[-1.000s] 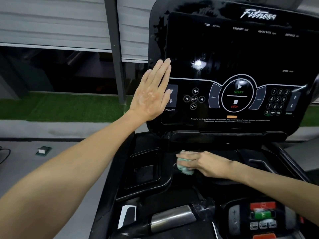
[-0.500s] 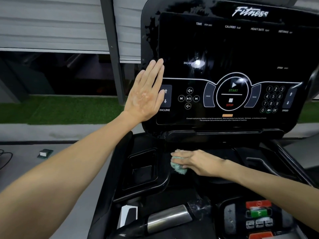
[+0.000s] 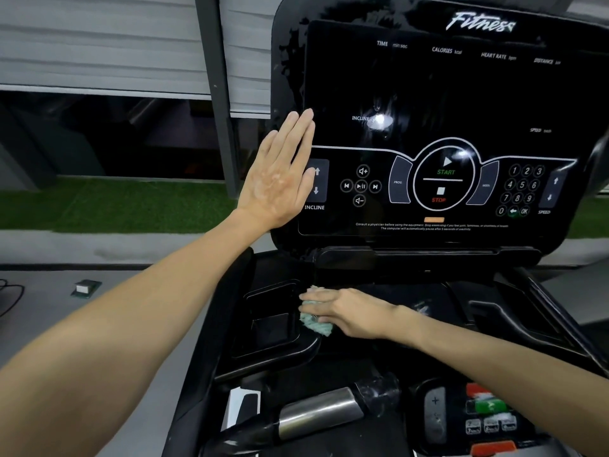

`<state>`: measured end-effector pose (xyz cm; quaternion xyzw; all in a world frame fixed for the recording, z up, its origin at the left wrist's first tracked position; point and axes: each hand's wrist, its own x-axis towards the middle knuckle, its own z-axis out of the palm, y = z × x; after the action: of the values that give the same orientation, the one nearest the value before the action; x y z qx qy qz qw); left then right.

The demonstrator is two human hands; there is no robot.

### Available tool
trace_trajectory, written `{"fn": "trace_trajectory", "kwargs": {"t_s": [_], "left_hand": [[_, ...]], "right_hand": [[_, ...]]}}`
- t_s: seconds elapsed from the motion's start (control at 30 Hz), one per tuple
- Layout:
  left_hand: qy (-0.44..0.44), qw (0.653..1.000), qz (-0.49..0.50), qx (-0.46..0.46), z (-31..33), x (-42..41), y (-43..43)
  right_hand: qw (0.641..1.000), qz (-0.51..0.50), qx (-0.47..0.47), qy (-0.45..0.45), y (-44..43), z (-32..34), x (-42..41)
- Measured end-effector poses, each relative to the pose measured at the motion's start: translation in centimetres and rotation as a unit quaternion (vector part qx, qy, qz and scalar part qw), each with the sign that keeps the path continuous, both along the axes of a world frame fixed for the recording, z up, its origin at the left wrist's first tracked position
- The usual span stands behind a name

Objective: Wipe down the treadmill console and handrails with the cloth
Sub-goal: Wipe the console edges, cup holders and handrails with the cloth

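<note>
Cloth (image 3: 314, 323) is pressed at the tray's (image 3: 263, 328) right edge.
It is clamped in the right grip (image 3: 349, 311); the left grip (image 3: 280, 179) is laid flat, fingers straight, on the console's (image 3: 461, 94) left edge.

Before me a grey post (image 3: 219, 103) stands upright, and on both sides of it I see pale shutter slats (image 3: 99, 37), which end above a dark opening (image 3: 115, 136) left of the post. At the foot of the post a strip of green artificial grass (image 3: 115, 206) runs to the left, with a pale kerb (image 3: 99, 247) just in front of it and then a grey floor (image 3: 49, 311) nearer to me. On this floor, well to the left of the post, lies a small green and white box (image 3: 86, 287), and still further left a thin black cable (image 3: 11, 298) curls at the edge of my view.
</note>
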<state>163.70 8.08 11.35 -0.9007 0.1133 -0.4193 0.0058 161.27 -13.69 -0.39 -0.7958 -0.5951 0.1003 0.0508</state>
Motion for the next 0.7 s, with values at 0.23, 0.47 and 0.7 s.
{"fn": "trace_trajectory", "kwargs": {"t_s": [0.23, 0.47, 0.7], "left_hand": [[0.015, 1.0, -0.008, -0.01, 0.0, -0.1, 0.0], [0.035, 0.999, 0.016, 0.007, 0.7, -0.9, -0.3], [0.035, 0.987, -0.153, -0.036, -4.1, -7.1, -3.8]], "right_hand": [[0.997, -0.072, -0.04, 0.009, -1.7, 1.7, 0.5], [0.983, -0.154, 0.023, 0.099, -2.2, 3.0, -0.1], [0.99, -0.047, 0.061, -0.118, -4.7, 8.4, -0.6]]}}
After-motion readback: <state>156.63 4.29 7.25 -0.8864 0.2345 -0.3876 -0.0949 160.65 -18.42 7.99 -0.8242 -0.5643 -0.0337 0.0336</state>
